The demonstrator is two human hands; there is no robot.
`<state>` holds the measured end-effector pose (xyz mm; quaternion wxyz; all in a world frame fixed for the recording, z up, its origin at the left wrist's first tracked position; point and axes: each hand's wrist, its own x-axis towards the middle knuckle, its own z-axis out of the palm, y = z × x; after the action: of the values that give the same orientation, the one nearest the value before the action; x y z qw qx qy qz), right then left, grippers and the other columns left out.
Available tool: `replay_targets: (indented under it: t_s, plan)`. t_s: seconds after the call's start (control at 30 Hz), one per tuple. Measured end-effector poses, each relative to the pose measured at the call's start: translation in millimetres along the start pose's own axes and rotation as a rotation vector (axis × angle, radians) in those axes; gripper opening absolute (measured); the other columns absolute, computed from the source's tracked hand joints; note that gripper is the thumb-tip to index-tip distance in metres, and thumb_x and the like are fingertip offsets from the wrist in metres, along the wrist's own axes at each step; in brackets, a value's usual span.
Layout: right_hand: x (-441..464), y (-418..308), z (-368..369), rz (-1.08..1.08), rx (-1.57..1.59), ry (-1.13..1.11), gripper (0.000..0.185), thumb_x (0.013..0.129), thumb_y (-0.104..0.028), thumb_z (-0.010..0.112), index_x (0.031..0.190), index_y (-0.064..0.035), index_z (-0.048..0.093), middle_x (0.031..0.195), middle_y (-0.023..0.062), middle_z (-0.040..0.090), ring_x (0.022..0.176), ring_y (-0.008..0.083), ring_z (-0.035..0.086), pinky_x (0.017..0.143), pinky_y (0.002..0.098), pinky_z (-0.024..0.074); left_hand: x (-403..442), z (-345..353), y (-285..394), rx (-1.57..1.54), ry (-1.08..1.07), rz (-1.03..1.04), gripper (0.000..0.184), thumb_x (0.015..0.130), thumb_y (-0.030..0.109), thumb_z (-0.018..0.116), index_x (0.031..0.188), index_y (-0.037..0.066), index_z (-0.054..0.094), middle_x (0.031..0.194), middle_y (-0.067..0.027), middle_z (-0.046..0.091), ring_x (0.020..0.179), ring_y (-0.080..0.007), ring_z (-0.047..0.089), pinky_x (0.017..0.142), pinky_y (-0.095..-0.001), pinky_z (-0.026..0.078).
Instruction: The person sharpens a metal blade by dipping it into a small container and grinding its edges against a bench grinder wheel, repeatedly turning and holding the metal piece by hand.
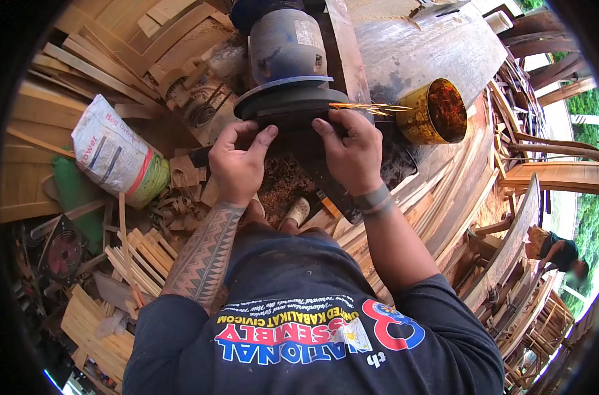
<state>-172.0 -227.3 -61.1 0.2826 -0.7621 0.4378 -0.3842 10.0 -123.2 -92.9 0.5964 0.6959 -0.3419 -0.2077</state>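
Note:
A flat dark metal blade (pixel 287 122) spans the space between my hands, its far side against the grinding wheel (pixel 280 99) of a bench grinder (pixel 285 56). My left hand (pixel 241 160) pinches the blade's left end between thumb and fingers. At the right end, my right hand (pixel 352 153) grips it with the thumb on top. Orange sparks (pixel 372 107) fly right from the wheel toward the mouth of a stained yellow can (pixel 415 115). The blade's exact shape is hard to make out against the dark wheel.
A white sack (pixel 115 155) stands on the left among wood strips and offcuts. Long wooden strips (pixel 438 197) lie to the right, below a dusty metal sheet (pixel 438 49). Shavings cover the ground near my feet. Another person (pixel 557 252) bends over farther right.

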Motion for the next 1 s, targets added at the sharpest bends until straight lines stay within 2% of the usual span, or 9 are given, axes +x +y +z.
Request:
replay_targets:
  t_s: [0.07,0.17,0.3,0.47,0.8,1.0]
  plan:
    - [0.2,-0.4,1.3,-0.015,-0.004,-0.002,0.028,0.091,-0.018,0.091,0.104,0.0031,0.079,0.096,0.0196,0.079,0.085,0.0307,0.079,0.079,0.0373,0.0605,0.3,-1.4,1.8,-0.006,0.006,0.003,0.032,0.093,0.022,0.095,0.102,-0.003,0.078,0.092,-0.0079,0.081,0.084,-0.0120,0.073,0.078,-0.0301,0.059]
    - [-0.9,0.7,5.8,-0.056,0.016,0.007,0.025,0.093,-0.020,0.086,0.102,0.0007,0.075,0.094,0.0183,0.075,0.085,0.0390,0.072,0.077,0.0455,0.0572,0.8,-4.4,-4.3,-0.028,0.009,0.010,0.032,0.093,0.022,0.095,0.103,-0.003,0.077,0.091,-0.0068,0.080,0.083,-0.0117,0.072,0.078,-0.0298,0.059]
    - [-1.0,-3.3,8.5,-0.064,0.014,-0.009,0.025,0.093,-0.020,0.087,0.102,0.0007,0.075,0.096,0.0185,0.075,0.087,0.0406,0.072,0.078,0.0469,0.0570,0.2,-9.7,-1.9,-0.030,-0.010,0.005,0.026,0.097,0.015,0.091,0.106,-0.003,0.074,0.097,-0.0038,0.076,0.086,-0.0085,0.067,0.079,-0.0260,0.056]
    - [-1.6,-9.5,12.8,-0.059,0.012,-0.017,0.026,0.092,-0.020,0.087,0.102,0.0007,0.075,0.097,0.0190,0.075,0.090,0.0424,0.073,0.079,0.0483,0.0571,1.4,-16.7,3.8,0.005,-0.006,0.015,0.028,0.097,0.016,0.091,0.107,-0.004,0.075,0.097,-0.0050,0.077,0.088,-0.0097,0.068,0.081,-0.0270,0.056]
    - [-1.7,-14.5,20.4,-0.063,0.004,-0.059,0.024,0.093,-0.020,0.087,0.102,0.0001,0.075,0.096,0.0189,0.075,0.089,0.0407,0.073,0.078,0.0469,0.0578,1.0,-25.6,1.8,-0.044,0.008,-0.033,0.029,0.097,0.017,0.091,0.109,-0.004,0.075,0.098,-0.0052,0.079,0.089,-0.0098,0.070,0.081,-0.0273,0.057]
    - [-2.5,-15.6,14.3,-0.020,-0.012,-0.016,0.025,0.094,-0.021,0.087,0.105,-0.0003,0.076,0.095,0.0185,0.075,0.083,0.0373,0.073,0.075,0.0440,0.0581,1.3,-17.9,6.2,-0.064,-0.001,-0.023,0.028,0.096,0.017,0.092,0.107,-0.003,0.077,0.094,-0.0083,0.082,0.084,-0.0113,0.074,0.080,-0.0292,0.061]
